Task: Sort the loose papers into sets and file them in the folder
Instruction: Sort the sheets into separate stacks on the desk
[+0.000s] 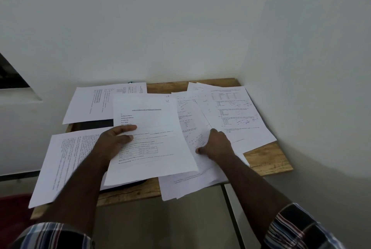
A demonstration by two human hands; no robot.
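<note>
Left grip (114, 140) held form sheet (148, 138), thumb on top; right grip (215, 144) pressed open on loose papers (230, 112) beside it. Dark folder (96, 124) lay under the sheet. Best matched by heading before lifting.

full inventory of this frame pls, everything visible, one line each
letter sheet: 1, white, printed form, centre, under the left hand
text page: 1, white, near left, overhanging the table edge
grid sheet: 1, white, far left
loose papers: several, count unclear, white with blue pen marks, fanned at right
folder: 1, dark, mostly hidden under sheets
table: 1, wooden, in wall corner
left hand: holds the letter sheet
right hand: on the loose papers
</note>
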